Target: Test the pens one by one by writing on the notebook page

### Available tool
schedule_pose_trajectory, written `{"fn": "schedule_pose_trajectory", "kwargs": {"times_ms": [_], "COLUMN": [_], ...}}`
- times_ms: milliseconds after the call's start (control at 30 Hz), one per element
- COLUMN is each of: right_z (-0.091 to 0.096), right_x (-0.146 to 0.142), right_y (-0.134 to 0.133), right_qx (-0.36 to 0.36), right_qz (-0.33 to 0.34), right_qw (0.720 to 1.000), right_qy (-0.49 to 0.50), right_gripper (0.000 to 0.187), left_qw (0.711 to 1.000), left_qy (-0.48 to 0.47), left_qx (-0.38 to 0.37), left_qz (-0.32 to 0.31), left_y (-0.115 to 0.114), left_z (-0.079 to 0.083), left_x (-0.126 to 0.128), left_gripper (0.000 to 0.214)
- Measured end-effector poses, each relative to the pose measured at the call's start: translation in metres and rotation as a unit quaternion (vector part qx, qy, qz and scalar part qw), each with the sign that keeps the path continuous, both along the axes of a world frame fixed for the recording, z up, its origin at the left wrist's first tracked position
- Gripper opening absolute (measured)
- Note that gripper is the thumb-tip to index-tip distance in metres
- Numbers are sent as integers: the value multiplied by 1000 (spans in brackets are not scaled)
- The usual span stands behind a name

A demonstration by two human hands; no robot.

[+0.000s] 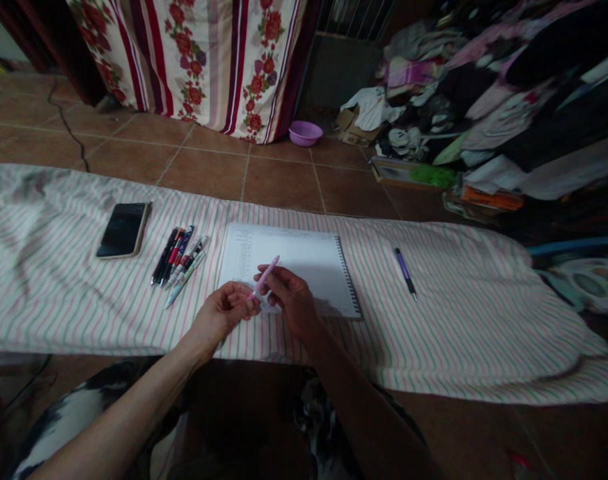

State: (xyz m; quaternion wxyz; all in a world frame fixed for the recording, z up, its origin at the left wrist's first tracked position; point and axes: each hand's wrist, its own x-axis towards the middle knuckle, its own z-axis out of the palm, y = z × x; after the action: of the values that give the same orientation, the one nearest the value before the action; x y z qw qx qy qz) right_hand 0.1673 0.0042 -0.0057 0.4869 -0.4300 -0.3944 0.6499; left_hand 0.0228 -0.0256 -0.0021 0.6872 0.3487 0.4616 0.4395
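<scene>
A pink pen (267, 275) is held between my two hands, tilted with its upper end to the far right. My left hand (230, 303) pinches the lower end with thumb and fingertips. Around the barrel, the fingers of my right hand (291, 297) close a little higher up. Both hands are over the near edge of a white spiral notebook (299, 257), whose coil runs down its right side. A printed table shows on the page's left part. To the left lies a bunch of several pens (177, 257); a purple pen (404, 272) rests alone on the right.
A phone (123, 230) lies at the left on the striped cloth (459, 320) covering the low table. Beyond are a floral curtain (209, 67), a purple basin (305, 133) and a heap of clothes (464, 87) on the right. A cable (67, 123) crosses the tiled floor.
</scene>
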Motion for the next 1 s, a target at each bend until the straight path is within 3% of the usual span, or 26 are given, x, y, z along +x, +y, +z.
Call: {"fn": "schedule_pose_trajectory", "kwargs": {"times_ms": [1000], "right_z": [0], "right_x": [-1], "right_y": [-1], "right_qx": [10], "right_qz": [15], "right_qw": [1000], "right_qy": [-3], "right_gripper": [21], "left_qw": [1000], "left_qy": [12], "left_qx": [3], "left_qz": [-11], "left_y": [-1], "left_z": [0], "left_x": [0], "left_gripper": [19]}}
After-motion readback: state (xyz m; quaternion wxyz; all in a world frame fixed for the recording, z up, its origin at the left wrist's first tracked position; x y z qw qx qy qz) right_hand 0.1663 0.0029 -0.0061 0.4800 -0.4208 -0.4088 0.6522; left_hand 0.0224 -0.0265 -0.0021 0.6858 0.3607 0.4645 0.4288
